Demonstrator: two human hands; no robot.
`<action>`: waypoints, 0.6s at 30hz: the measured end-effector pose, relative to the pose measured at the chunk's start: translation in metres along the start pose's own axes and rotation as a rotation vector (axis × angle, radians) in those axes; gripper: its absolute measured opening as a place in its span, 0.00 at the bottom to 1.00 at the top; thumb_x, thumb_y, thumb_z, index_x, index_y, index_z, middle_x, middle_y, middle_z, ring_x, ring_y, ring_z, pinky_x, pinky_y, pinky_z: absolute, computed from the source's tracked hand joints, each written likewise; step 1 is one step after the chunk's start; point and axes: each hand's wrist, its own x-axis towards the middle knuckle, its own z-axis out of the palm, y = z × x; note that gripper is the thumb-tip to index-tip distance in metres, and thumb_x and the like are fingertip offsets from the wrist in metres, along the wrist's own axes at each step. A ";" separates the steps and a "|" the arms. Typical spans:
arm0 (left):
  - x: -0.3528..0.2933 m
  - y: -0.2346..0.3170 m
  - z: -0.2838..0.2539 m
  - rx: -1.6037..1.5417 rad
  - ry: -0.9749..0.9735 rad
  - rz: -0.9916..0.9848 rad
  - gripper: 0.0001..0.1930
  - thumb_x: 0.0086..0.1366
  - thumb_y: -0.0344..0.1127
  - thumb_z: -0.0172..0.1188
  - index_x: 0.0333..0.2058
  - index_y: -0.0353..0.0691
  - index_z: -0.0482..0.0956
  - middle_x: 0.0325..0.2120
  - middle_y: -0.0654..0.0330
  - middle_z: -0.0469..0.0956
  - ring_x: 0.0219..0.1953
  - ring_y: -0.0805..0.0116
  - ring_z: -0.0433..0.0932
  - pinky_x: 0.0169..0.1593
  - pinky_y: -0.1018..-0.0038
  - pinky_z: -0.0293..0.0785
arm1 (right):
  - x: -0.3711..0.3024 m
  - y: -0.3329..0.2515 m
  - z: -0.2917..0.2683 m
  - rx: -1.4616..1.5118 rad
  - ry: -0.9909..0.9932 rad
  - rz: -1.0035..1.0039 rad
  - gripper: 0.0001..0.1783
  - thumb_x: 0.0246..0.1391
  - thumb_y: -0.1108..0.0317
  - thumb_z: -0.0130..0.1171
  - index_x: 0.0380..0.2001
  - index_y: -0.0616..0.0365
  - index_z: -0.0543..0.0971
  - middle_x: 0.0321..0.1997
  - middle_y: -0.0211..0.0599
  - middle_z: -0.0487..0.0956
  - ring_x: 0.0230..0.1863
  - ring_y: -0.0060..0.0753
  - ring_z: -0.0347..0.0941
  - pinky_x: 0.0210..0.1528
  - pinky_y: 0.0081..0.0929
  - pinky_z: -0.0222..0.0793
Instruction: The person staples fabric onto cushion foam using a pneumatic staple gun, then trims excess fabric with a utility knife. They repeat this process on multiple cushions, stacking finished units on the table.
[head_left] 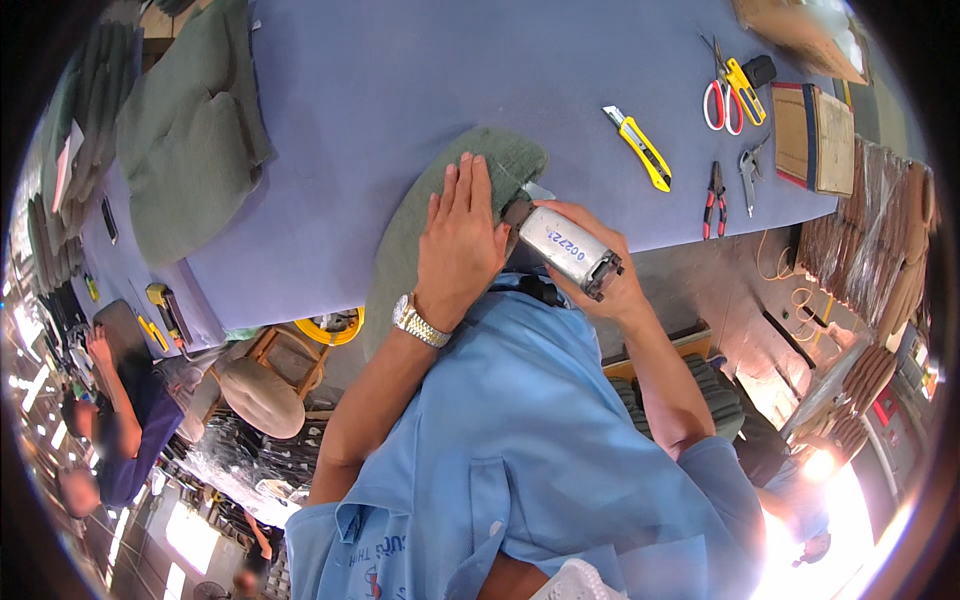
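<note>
Silver tool (568, 245): a single row of blue digits stood on its pale casing, dark against the metal and sharp enough to read.
Light-blue shirt (540, 400): dark-blue lettering ran across the chest near the lower edge, partly lost in the folds, with a small red mark beside it.
Wristwatch (404, 311): any markings on its dial were too small to make out.
Yellow cutter (642, 150): any print on its handle was likewise unreadable.

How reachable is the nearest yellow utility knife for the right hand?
Probably not now: the right hand holds the silver tool, though nothing visible blocks the way across the blue table to the knife.
</note>
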 end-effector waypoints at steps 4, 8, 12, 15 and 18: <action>0.000 -0.001 -0.003 -0.003 -0.002 -0.006 0.44 0.61 0.30 0.61 0.73 0.30 0.52 0.72 0.39 0.59 0.74 0.38 0.59 0.70 0.47 0.64 | -0.008 0.002 0.011 -0.041 0.060 -0.065 0.37 0.46 0.81 0.67 0.63 0.62 0.76 0.57 0.45 0.81 0.55 0.31 0.79 0.59 0.29 0.72; 0.000 -0.004 -0.004 0.006 0.004 0.003 0.45 0.60 0.31 0.63 0.73 0.31 0.53 0.72 0.38 0.60 0.74 0.39 0.60 0.70 0.46 0.64 | -0.015 0.003 0.013 -0.060 0.058 -0.019 0.37 0.45 0.79 0.69 0.63 0.61 0.76 0.57 0.46 0.82 0.55 0.36 0.80 0.59 0.31 0.74; 0.000 -0.005 -0.006 -0.013 -0.003 0.004 0.46 0.58 0.32 0.65 0.73 0.31 0.54 0.72 0.38 0.60 0.74 0.39 0.60 0.70 0.45 0.65 | -0.013 0.004 0.011 -0.040 0.029 -0.025 0.40 0.40 0.75 0.71 0.63 0.58 0.77 0.58 0.48 0.83 0.55 0.47 0.82 0.58 0.35 0.76; 0.002 -0.004 -0.009 -0.033 -0.032 -0.006 0.46 0.58 0.30 0.65 0.73 0.31 0.55 0.72 0.39 0.59 0.74 0.40 0.60 0.70 0.45 0.65 | -0.006 0.001 0.010 -0.083 0.014 -0.055 0.40 0.40 0.73 0.71 0.63 0.58 0.78 0.54 0.47 0.84 0.51 0.47 0.83 0.55 0.35 0.76; 0.003 0.000 -0.011 -0.022 -0.046 -0.042 0.45 0.58 0.29 0.65 0.73 0.31 0.55 0.72 0.40 0.59 0.74 0.41 0.59 0.71 0.45 0.64 | 0.003 -0.018 0.003 -0.155 -0.048 -0.006 0.39 0.41 0.71 0.71 0.63 0.58 0.78 0.46 0.46 0.83 0.44 0.45 0.81 0.48 0.34 0.75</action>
